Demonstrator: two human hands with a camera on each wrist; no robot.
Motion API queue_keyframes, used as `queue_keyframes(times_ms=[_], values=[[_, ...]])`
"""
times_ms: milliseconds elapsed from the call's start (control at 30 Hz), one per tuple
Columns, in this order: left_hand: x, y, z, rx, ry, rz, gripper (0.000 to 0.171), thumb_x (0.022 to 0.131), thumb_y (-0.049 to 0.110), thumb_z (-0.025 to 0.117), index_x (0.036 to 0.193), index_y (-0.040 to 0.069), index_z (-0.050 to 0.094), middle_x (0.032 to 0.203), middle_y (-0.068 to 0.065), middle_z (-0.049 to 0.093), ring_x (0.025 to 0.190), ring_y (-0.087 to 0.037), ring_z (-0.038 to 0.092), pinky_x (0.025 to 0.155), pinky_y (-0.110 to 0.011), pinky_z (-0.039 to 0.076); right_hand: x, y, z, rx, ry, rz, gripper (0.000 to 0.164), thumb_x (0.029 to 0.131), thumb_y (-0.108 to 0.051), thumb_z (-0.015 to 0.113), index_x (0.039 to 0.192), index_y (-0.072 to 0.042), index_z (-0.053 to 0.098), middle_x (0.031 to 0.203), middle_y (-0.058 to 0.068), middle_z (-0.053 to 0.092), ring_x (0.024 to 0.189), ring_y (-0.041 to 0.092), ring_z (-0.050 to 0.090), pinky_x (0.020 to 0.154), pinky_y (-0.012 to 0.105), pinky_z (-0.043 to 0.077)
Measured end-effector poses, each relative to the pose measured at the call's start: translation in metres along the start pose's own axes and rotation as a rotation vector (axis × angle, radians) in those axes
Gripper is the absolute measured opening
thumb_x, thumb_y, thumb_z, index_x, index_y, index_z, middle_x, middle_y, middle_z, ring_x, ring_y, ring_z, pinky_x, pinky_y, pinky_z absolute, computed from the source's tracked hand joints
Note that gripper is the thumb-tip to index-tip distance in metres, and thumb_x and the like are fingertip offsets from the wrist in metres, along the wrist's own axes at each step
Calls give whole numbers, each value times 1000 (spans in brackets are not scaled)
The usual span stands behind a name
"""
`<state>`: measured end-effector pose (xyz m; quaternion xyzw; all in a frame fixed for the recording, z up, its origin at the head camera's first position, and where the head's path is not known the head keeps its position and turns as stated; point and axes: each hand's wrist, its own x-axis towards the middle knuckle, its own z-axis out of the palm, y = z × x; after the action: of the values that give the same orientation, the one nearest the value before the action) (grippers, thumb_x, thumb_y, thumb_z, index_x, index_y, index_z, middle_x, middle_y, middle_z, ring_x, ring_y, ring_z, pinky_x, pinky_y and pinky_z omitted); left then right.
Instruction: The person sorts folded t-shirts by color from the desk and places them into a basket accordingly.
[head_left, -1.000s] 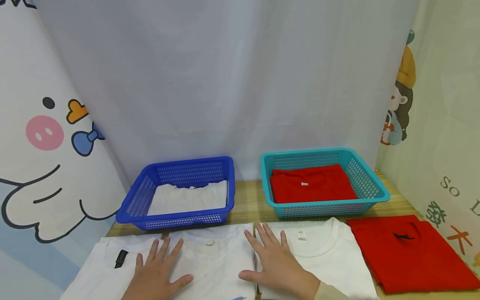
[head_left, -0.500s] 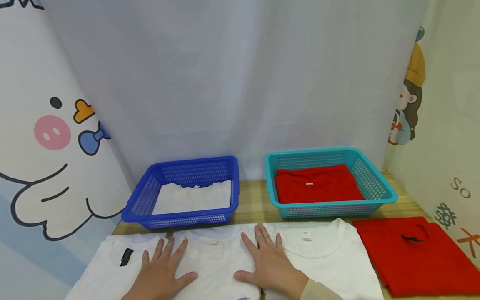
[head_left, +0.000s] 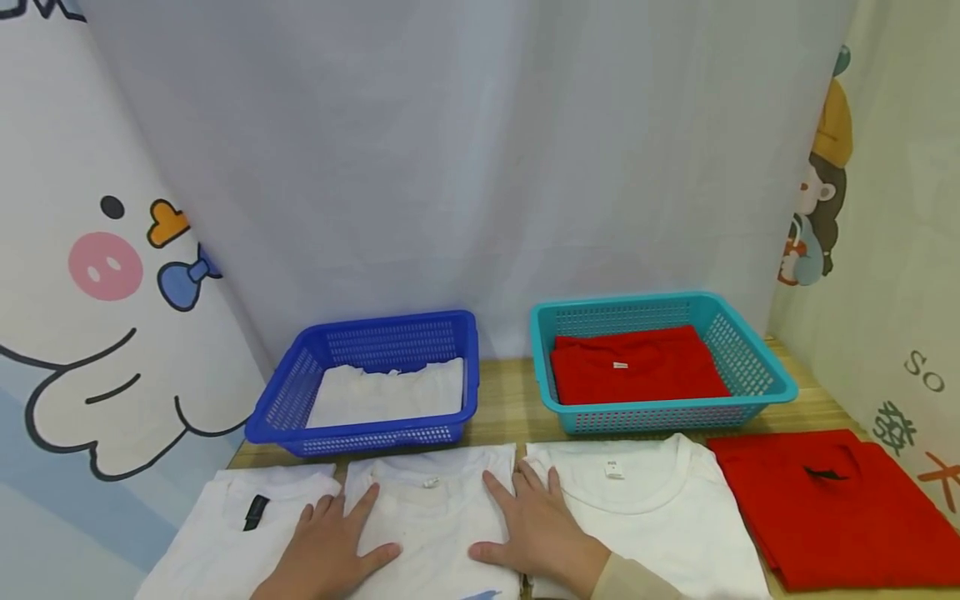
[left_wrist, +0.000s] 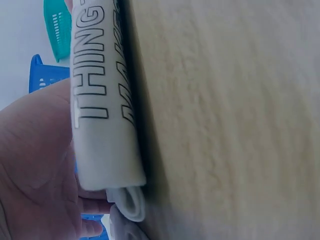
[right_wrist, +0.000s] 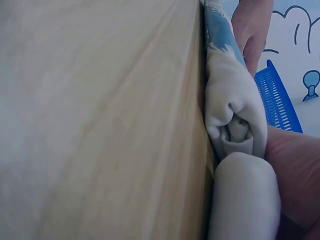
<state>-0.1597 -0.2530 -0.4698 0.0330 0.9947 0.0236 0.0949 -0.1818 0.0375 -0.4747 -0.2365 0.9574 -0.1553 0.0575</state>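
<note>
A folded white T-shirt lies in front, with printed lettering on its front fold in the left wrist view. My left hand rests at its left edge, index finger and thumb spread on top, other fingers bent down by the seam. At its right edge, my right hand lies with index finger and thumb on the cloth and its other fingers near the gap beside the neighbouring shirt. Another folded white T-shirt with a black label lies left; a third white T-shirt lies right.
Behind the shirts stand a dark blue basket holding white folded cloth and a teal basket holding a red folded garment. A folded red T-shirt lies far right on the wooden table. A curtain closes off the back.
My hands have settled closer along the middle shirt's two side edges. The left hand's outer fingers have bent down, and the right hand's fingers have drawn back slightly. Shirts and baskets stay put.
</note>
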Motion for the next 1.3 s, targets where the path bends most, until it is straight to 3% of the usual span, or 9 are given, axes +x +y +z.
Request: queue_keyframes(times_ms=[233,433,567,700,767,867,1067,1167,1300], values=[[1,4,-3,-127,-7,-27,106,68,82,57,142,7,47,133,-33,46,120,-51,43,94,-67,37,3,-3,1,71,61,-45,85,74,-66,69,140,-16,51,128,17,52,123,34,42,106,56,29],[6,-1,-3,-353,-9,-131,94,66,62,77,139,10,50,132,-32,45,120,-48,46,91,-65,41,3,-8,4,209,153,-38,73,70,-51,80,131,-15,59,113,12,56,103,24,50,86,41,46],[7,-9,-7,-611,-9,-156,78,71,40,83,137,11,53,134,-31,47,122,-48,45,96,-63,37,6,-9,3,393,171,8,63,71,-37,82,126,-13,61,122,16,57,110,30,55,91,47,46],[7,-15,-9,-896,-92,-189,77,72,26,84,140,12,50,146,-32,33,134,-50,28,104,-66,23,10,-8,2,583,149,39,56,73,-28,82,123,-12,63,123,14,61,117,35,53,97,53,41],[8,-18,-7,-950,-130,-193,79,71,24,84,142,15,49,149,-31,28,136,-51,22,105,-67,18,11,-8,1,655,129,56,56,73,-26,83,122,-11,63,124,14,62,120,37,52,98,56,39],[7,-22,-5,-971,-137,-155,79,72,20,83,143,20,47,150,-28,28,136,-50,23,104,-68,18,9,-10,-2,712,108,77,56,72,-24,83,123,-13,63,125,16,60,121,39,50,99,59,37],[2,-26,-8,-1037,-112,-64,76,76,14,79,144,26,46,154,-18,29,138,-44,25,105,-65,23,4,-10,-5,705,133,64,58,73,-28,83,126,-17,62,127,11,60,121,35,51,99,57,38],[-5,-27,-15,-1040,-102,-2,76,79,24,78,146,24,42,154,-17,28,138,-40,29,105,-60,29,-1,-11,-9,714,142,65,58,73,-29,83,127,-20,62,128,8,60,120,33,51,98,56,39],[-17,-28,-31,-1131,-111,89,76,86,29,73,150,18,33,156,-17,21,136,-37,33,103,-47,40,-6,-11,-21,761,132,95,58,73,-30,83,127,-25,62,129,7,59,122,31,49,98,56,39]])
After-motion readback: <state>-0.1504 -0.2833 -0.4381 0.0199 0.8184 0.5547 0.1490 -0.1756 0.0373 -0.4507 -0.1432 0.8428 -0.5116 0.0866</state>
